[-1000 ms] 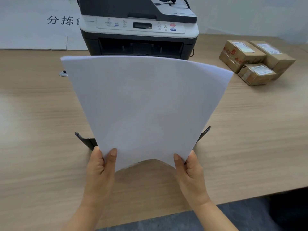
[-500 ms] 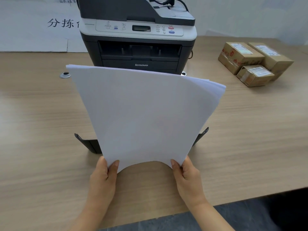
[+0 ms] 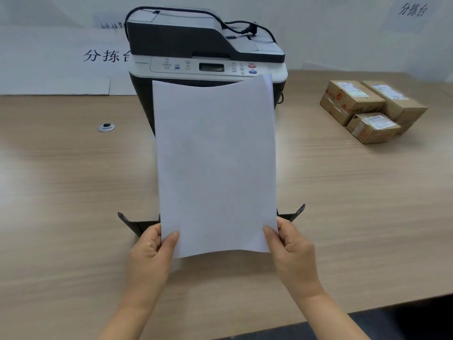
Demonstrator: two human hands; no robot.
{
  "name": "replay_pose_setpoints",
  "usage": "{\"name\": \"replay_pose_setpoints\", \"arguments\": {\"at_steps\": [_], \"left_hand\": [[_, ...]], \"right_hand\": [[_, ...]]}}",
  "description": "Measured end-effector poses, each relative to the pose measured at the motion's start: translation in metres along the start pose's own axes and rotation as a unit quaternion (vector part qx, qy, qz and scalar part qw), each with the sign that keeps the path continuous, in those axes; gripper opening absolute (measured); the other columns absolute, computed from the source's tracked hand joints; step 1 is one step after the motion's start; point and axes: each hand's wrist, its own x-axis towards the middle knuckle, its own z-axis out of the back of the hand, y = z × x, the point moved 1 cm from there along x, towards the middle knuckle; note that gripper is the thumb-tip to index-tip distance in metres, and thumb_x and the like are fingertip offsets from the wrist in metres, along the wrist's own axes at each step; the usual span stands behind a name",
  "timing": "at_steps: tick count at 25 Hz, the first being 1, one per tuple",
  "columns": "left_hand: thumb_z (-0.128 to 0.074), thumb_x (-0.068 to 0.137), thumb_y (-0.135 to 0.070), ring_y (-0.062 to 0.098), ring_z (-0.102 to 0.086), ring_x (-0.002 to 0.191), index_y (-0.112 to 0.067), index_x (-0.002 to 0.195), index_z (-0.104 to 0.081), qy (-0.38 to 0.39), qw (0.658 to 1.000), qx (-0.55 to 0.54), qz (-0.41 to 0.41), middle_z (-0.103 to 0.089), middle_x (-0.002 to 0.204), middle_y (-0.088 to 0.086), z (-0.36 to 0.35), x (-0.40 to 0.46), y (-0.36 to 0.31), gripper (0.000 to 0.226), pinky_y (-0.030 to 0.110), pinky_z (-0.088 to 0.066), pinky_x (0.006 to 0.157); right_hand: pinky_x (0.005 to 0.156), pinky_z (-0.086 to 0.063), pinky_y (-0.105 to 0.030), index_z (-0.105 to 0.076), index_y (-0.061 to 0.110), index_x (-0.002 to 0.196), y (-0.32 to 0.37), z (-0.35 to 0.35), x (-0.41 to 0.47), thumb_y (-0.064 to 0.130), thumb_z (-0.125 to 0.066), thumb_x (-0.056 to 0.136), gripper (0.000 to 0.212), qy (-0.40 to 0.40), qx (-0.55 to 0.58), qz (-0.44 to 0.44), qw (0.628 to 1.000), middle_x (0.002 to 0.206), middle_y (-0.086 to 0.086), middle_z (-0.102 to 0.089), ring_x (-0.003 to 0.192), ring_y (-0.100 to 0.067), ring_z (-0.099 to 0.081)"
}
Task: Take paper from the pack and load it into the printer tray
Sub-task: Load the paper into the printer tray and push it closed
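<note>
- Nearest the viewer, two bare forearms are reaching forward over the edge of the wooden tabletop (image 3: pixel 73 217).
- The left hand (image 3: pixel 149 256) is pinching the lower left corner of the paper (image 3: pixel 215 163), its thumb lying on the front face and its fingers curled behind the sheet.
- The right hand (image 3: pixel 293 251) is gripping the lower right corner in the same way, thumb in front and fingers folded around the side edge.
- The paper is standing almost upright between the two hands, its bottom edge bowing slightly upward and its top edge curving; whether it is one sheet or a thin stack cannot be told.
- Just behind the hands, the dark printer tray (image 3: pixel 136 223) is lying pulled out on the tabletop; only its two front corners are showing on either side of the paper, and its inside is being hidden.
- Beyond the tray, the printer (image 3: pixel 196 45) is standing at the back of the tabletop, the paper covering most of its front below the control panel.
- A black cable (image 3: pixel 245 23) is lying across the printer's top.
- To the left, well apart from the paper, a round metal grommet (image 3: pixel 106 126) is sitting in the tabletop.
- To the right, three cardboard boxes (image 3: pixel 367 109) are sitting together, touching one another.
- Farthest back, white sheets with printed characters (image 3: pixel 105 56) are hanging on the wall.
</note>
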Motion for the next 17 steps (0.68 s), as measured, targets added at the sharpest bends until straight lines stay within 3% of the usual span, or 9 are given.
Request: {"name": "replay_pose_setpoints", "arguments": {"at_steps": [3, 6, 9, 13, 17], "left_hand": [[-0.055, 0.093, -0.016, 0.004, -0.071, 0.083, -0.033, 0.094, -0.066, 0.003, 1.000, 0.005, 0.009, -0.076, 0.084, -0.015, -0.002, 0.009, -0.017, 0.021, 0.025, -0.052, 0.078], [-0.055, 0.092, -0.011, 0.012, -0.072, 0.081, -0.034, 0.088, -0.067, 0.010, 1.000, 0.020, 0.020, -0.077, 0.086, -0.011, -0.003, 0.020, -0.028, 0.027, 0.033, -0.053, 0.079], [-0.061, 0.088, -0.010, 0.011, -0.073, 0.074, -0.026, 0.092, -0.071, 0.009, 0.999, 0.030, 0.043, -0.078, 0.082, -0.008, -0.002, 0.030, -0.032, 0.019, 0.033, -0.055, 0.078], [-0.064, 0.086, -0.009, 0.016, -0.072, 0.078, -0.019, 0.095, -0.069, 0.018, 0.997, 0.041, 0.065, -0.076, 0.084, -0.004, -0.002, 0.043, -0.038, 0.014, 0.031, -0.055, 0.076], [-0.065, 0.086, -0.007, 0.020, -0.071, 0.075, -0.010, 0.102, -0.068, 0.024, 0.995, 0.046, 0.084, -0.075, 0.085, 0.003, -0.003, 0.062, -0.039, 0.017, 0.026, -0.052, 0.067]], "right_hand": [[0.064, -0.051, -0.029, -0.064, 0.045, 0.089, 0.012, 0.004, 0.013, 0.018, -0.056, 0.090, 0.029, -0.005, 0.004, -0.008, 1.000, 0.080, -0.010, -0.071, 0.066, -0.019, -0.060], [0.071, -0.057, -0.025, -0.066, 0.042, 0.094, 0.021, 0.010, 0.025, 0.010, -0.059, 0.089, 0.033, -0.005, 0.027, -0.046, 0.999, 0.085, 0.005, -0.075, 0.076, -0.012, -0.069], [0.073, -0.057, -0.024, -0.071, 0.029, 0.090, 0.023, 0.017, 0.036, 0.010, -0.062, 0.086, 0.022, -0.013, 0.051, -0.099, 0.994, 0.082, 0.010, -0.077, 0.079, -0.010, -0.072], [0.066, -0.054, -0.015, -0.066, 0.034, 0.076, 0.021, 0.018, 0.052, 0.004, -0.059, 0.086, 0.032, 0.014, 0.035, -0.137, 0.990, 0.076, 0.015, -0.075, 0.074, -0.003, -0.071], [0.077, -0.057, -0.032, -0.066, 0.024, 0.079, 0.017, 0.016, 0.068, 0.000, -0.061, 0.083, 0.024, 0.020, 0.019, -0.170, 0.985, 0.079, 0.000, -0.074, 0.077, -0.019, -0.071]]}}
